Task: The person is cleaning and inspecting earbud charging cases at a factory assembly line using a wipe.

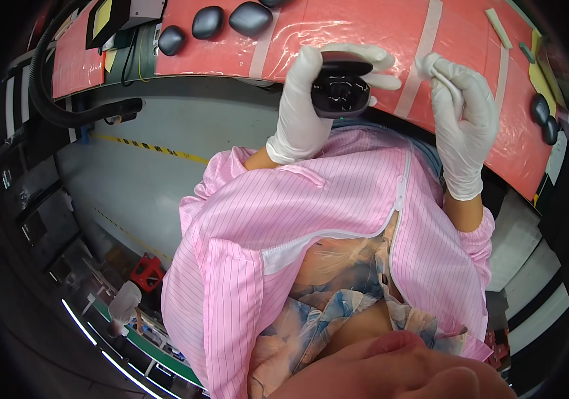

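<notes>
My left hand (298,110), in a white glove, holds a glossy dark earbud charging case (341,98) with its lid raised. The case's dark, shiny inside shows bright reflections; whether earbuds sit in it I cannot tell. To its right is my right hand (465,123), also gloved, its fingers pinched on a small white wiping piece (431,64) that blends with the glove. That hand is above the red mat's near edge, apart from the case.
A red-covered bench (344,30) runs along the far side, with several closed dark cases (251,18) at its far left. Two smaller dark pieces (540,109) lie at the right end. A black flexible hose (92,116) hangs at left. Another person (125,304) is in the distance.
</notes>
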`<move>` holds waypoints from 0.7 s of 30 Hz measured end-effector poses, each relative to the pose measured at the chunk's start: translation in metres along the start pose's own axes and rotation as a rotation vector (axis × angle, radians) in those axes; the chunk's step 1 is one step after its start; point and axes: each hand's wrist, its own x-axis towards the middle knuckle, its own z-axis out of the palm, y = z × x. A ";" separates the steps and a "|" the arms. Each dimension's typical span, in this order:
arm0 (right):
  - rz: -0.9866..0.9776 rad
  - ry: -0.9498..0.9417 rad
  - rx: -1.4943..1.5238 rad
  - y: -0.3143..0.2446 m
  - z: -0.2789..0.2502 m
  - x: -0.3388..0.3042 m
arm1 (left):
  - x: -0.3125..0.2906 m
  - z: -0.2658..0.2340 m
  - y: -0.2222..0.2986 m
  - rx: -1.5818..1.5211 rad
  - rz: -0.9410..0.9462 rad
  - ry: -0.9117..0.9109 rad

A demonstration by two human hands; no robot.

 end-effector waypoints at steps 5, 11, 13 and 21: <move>-0.248 -0.362 -0.137 -0.025 0.016 0.002 | -0.001 0.005 -0.015 0.413 0.433 0.031; 0.760 -0.545 0.892 -0.021 -0.002 0.001 | -0.002 0.002 -0.024 0.229 0.356 0.032; 0.589 -0.357 0.781 -0.020 0.007 -0.008 | -0.001 0.002 -0.017 0.230 0.308 0.069; -0.178 -0.263 -0.248 -0.011 0.011 -0.003 | 0.001 0.005 -0.024 0.234 0.289 0.065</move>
